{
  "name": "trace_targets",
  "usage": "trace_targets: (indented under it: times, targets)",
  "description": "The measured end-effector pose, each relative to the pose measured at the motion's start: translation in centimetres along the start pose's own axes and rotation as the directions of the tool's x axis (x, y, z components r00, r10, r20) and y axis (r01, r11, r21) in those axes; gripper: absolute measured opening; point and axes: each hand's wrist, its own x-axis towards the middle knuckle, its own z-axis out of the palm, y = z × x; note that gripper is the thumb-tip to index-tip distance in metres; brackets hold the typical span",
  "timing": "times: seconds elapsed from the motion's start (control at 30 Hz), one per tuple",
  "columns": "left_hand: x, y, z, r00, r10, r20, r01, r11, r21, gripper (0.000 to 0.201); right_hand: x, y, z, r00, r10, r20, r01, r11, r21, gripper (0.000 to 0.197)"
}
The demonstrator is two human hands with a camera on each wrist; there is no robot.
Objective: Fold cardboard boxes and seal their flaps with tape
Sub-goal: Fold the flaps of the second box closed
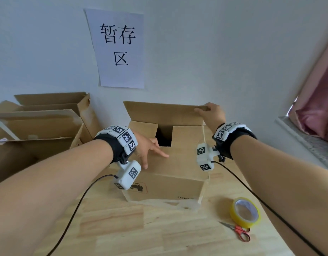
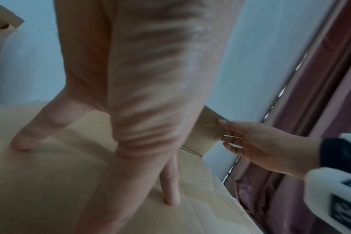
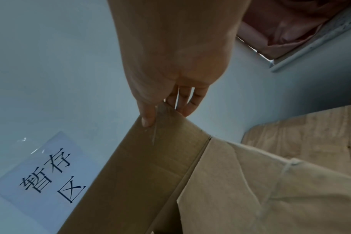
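At the middle of the pale wooden table (image 1: 122, 228) sits the brown cardboard box (image 1: 168, 182). Its upright far flap (image 1: 163, 112), long edge running left-right, is pinched by the right hand (image 1: 212, 113); the left hand (image 1: 148, 146) presses flat-fingered on the folded near flap (image 1: 178, 163).

A white paper sign (image 1: 116, 48) printed with black characters hangs on the pale wall (image 1: 214, 52) facing me. Off to my right, a pink curtain (image 1: 318, 100) bunches on the grey window sill (image 1: 305, 143), and red-handled scissors (image 1: 237, 230) lie on the wooden table (image 1: 141, 228).
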Motion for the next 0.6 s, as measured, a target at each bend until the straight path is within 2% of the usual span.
trace_targets:
  times: [0.1, 0.2, 0.3, 0.43, 0.6]
  targets:
    - [0.0, -0.2, 0.4, 1.000, -0.003, -0.023, 0.002, 0.999, -0.035, 0.081, -1.3, 0.0, -0.3, 0.999, -0.024, 0.029, 0.026, 0.999, -0.045, 0.010]
    - [0.0, -0.4, 0.9, 0.999, 0.004, -0.047, -0.007, 0.998, -0.055, 0.081, -2.9, 0.4, -0.4, 0.996, -0.024, 0.091, 0.032, 0.995, -0.093, 0.012]
    - [0.0, -0.4, 1.2, 0.999, 0.009, -0.051, -0.011, 0.999, -0.042, 0.082, -4.2, 0.7, -0.4, 0.983, 0.035, 0.180, -0.001, 0.983, -0.181, 0.017]
    - [0.1, -0.4, 1.4, 0.999, 0.006, -0.049, -0.006, 1.000, -0.006, 0.082, -5.9, 1.0, -0.6, 0.939, 0.168, 0.299, -0.095, 0.965, -0.244, 0.027]
    - [-0.2, -0.7, 1.7, 0.999, -0.001, -0.038, 0.000, 0.999, -0.036, 0.082, -8.4, 2.7, -0.6, 0.916, 0.234, 0.325, -0.146, 0.951, -0.273, 0.033]
